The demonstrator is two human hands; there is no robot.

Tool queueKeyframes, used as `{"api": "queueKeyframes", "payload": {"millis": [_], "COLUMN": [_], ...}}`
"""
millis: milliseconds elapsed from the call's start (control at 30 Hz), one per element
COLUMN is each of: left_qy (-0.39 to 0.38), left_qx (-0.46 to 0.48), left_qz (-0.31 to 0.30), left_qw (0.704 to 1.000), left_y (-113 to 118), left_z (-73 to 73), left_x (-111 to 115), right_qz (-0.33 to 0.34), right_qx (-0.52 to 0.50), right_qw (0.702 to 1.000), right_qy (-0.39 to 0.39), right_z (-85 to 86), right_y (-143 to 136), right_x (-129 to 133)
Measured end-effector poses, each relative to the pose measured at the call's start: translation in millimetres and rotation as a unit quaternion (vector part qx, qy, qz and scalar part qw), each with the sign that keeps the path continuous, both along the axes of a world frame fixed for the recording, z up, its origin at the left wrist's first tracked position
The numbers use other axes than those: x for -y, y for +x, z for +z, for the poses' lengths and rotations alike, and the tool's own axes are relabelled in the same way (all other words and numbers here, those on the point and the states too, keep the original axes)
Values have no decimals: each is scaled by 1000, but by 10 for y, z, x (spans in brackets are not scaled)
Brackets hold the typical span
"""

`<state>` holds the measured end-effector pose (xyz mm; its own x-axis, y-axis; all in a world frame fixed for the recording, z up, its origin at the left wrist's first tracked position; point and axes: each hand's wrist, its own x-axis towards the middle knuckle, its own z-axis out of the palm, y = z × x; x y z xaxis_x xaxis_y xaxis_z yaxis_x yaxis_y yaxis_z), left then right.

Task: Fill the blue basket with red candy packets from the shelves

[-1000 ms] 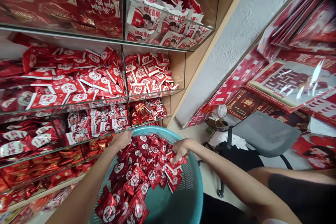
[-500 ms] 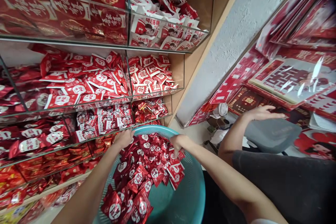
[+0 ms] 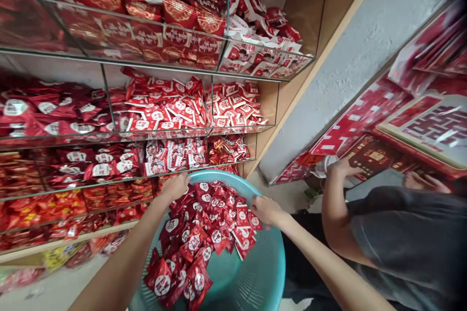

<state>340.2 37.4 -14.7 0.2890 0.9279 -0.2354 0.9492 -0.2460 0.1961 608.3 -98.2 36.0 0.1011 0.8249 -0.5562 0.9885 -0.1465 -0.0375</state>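
Note:
A teal plastic basket (image 3: 275, 257) stands below me, its upper and left parts heaped with small red candy packets (image 3: 197, 240) bearing white round labels. My left hand (image 3: 175, 188) is closed over the basket's far left rim, thumb side inward. Inside the right wall, my right hand (image 3: 269, 211) hovers low at the edge of the heap. Its fingers are curled downward, and a brighter red packet (image 3: 254, 221) lies right against them. What is under those fingertips is hidden. Bare teal floor shows at the lower right of the basket.
Glass-fronted shelves (image 3: 160, 136) of red packets rise ahead and left, ending at a wooden side panel (image 3: 292, 112). Another person in a dark grey shirt (image 3: 394, 233) is close on my right, an arm (image 3: 333, 199) reaching forward. Red decorations (image 3: 434, 121) line the grey wall.
My right hand has shifted right, away from the heap's middle toward the basket wall. The view has turned slightly left. My left hand keeps to the rim. The other person's arms have moved.

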Motion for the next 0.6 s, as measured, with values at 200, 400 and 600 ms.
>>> {"api": "queueKeyframes", "payload": {"millis": [200,400,600], "left_qy": [4,18,13], "left_qx": [-5,3,7], "left_qz": [48,97,146], "left_qw": [999,995,989], "left_y": [-327,-547,-693], "left_z": [82,86,97], "left_x": [213,409,622], "right_qz": [83,207,86], "right_qx": [22,-36,-75], "right_qw": [983,961,941], "right_qy": [164,182,319], "right_z": [-70,-170,-146], "right_y": [-268,-404,-262], "right_x": [116,100,204]}}
